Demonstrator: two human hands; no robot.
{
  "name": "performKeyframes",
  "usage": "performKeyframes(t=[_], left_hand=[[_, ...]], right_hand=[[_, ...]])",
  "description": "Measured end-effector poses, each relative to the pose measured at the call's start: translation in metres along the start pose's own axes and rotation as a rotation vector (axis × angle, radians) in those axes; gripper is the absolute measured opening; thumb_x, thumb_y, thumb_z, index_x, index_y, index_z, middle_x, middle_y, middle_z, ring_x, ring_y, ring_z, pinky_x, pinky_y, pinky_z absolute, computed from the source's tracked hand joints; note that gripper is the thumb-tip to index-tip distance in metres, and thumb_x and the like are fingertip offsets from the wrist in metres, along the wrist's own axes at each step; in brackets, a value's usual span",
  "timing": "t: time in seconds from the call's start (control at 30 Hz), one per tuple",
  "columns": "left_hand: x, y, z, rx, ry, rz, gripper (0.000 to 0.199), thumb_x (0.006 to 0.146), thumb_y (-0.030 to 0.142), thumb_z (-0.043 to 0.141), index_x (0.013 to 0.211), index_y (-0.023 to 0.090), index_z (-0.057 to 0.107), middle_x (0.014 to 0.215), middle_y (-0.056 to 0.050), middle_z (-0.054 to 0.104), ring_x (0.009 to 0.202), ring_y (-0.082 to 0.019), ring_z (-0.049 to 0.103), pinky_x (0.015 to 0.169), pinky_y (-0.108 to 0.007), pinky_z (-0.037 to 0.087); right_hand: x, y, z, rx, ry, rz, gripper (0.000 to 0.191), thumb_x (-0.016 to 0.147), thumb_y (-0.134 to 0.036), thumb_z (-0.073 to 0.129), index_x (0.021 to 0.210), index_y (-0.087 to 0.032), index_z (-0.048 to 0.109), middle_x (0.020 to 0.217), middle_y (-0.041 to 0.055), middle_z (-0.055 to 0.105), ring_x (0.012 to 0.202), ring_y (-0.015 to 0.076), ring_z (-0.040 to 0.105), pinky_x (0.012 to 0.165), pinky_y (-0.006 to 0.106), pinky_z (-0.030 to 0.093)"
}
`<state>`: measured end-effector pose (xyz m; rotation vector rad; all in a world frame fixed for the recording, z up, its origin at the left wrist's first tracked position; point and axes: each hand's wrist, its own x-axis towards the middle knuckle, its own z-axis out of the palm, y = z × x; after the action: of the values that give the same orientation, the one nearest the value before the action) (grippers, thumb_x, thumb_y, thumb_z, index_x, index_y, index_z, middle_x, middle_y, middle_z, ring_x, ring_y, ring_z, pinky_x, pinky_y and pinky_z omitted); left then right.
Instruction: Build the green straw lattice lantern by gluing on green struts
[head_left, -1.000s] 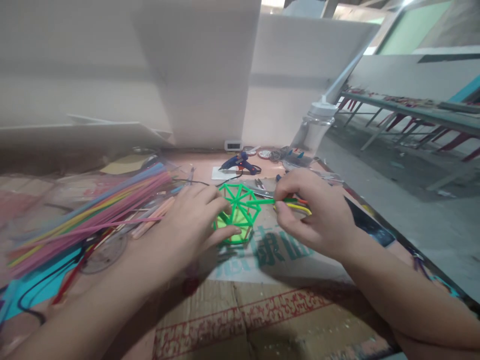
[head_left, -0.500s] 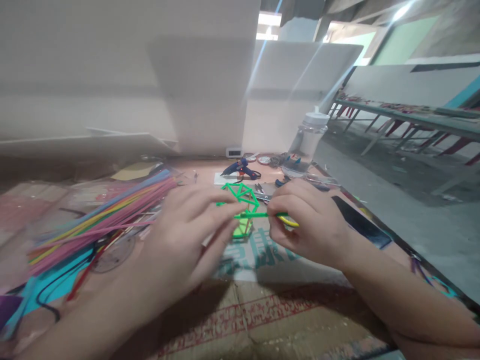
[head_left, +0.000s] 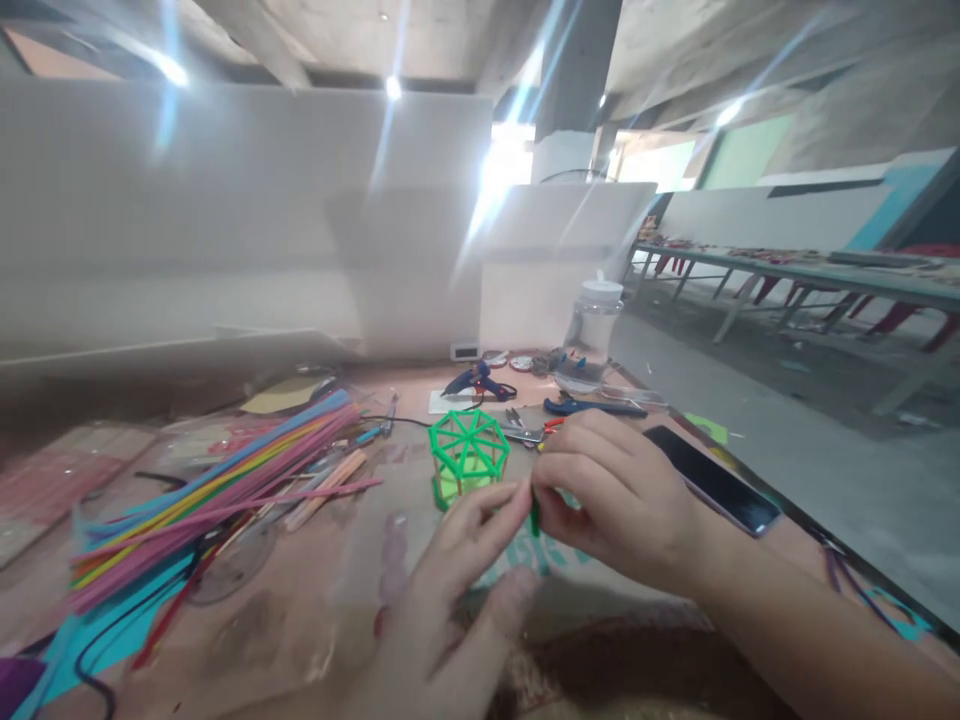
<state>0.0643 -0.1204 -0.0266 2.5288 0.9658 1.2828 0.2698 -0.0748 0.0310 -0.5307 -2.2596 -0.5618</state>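
Observation:
A green wheel-shaped frame (head_left: 469,443) with spokes stands on thin brown posts over a green base, just beyond my hands. My right hand (head_left: 611,495) pinches a short dark green piece (head_left: 535,510) that hangs down from its fingertips. My left hand (head_left: 472,580) reaches up to the same piece with its index fingertip against or very near it; its thumb is apart from the fingers. Part of the green piece is hidden behind the fingers.
Colourful pipe cleaners (head_left: 217,490) lie at the left. A blue glue gun (head_left: 476,380) rests behind the frame, with a clear bottle (head_left: 591,335) to its right. Blue-handled pliers (head_left: 596,407) and a black phone (head_left: 712,480) are at the right.
My left hand has dropped lower and moved right, uncovering the green frame. The green piece between my hands was horizontal and now points down. The camera view has tilted up.

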Motion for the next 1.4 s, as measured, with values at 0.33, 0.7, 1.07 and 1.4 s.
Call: performKeyframes(t=[0.33, 0.7, 1.07, 1.4], left_hand=[[0.027, -0.032, -0.003, -0.385, 0.16, -0.438, 0.012, 0.09, 0.034, 0.073, 0.091, 0.025, 0.08, 0.093, -0.002, 0.083, 0.087, -0.021, 0.077, 0.083, -0.038, 0.065], [0.043, -0.057, -0.028, -0.311, 0.083, -0.402, 0.009, 0.085, 0.029, 0.067, 0.084, 0.023, 0.073, 0.08, 0.001, 0.074, 0.077, -0.016, 0.069, 0.073, -0.026, 0.054], [0.051, -0.08, -0.053, -0.552, 0.318, -0.584, 0.016, 0.077, 0.035, 0.078, 0.082, 0.021, 0.071, 0.072, 0.002, 0.069, 0.063, -0.011, 0.062, 0.059, -0.021, 0.049], [0.051, -0.087, -0.056, -0.634, 0.312, -0.57, 0.019, 0.078, 0.036, 0.081, 0.083, 0.021, 0.072, 0.073, 0.002, 0.069, 0.063, -0.01, 0.062, 0.061, -0.021, 0.05]], right_hand=[[0.001, -0.005, 0.029, -0.016, 0.088, 0.044, 0.013, 0.098, -0.01, 0.054, 0.089, -0.019, 0.058, 0.074, 0.0032, 0.067, 0.071, 0.0183, 0.058, 0.068, 0.031, 0.048], [0.002, 0.019, 0.022, 0.202, -0.031, 0.233, 0.021, 0.103, -0.036, 0.06, 0.107, -0.017, 0.065, 0.099, 0.0089, 0.076, 0.091, 0.0215, 0.069, 0.079, 0.033, 0.052], [-0.083, 0.111, 0.058, -0.018, -0.856, 0.841, 0.042, 0.082, -0.031, 0.076, 0.119, -0.014, 0.065, 0.104, 0.0163, 0.077, 0.088, 0.0295, 0.072, 0.066, 0.03, 0.045], [-0.108, 0.119, 0.063, 0.117, -0.932, 0.855, 0.074, 0.08, -0.022, 0.067, 0.153, -0.025, 0.053, 0.141, 0.0109, 0.07, 0.117, 0.0323, 0.072, 0.093, 0.037, 0.056]])
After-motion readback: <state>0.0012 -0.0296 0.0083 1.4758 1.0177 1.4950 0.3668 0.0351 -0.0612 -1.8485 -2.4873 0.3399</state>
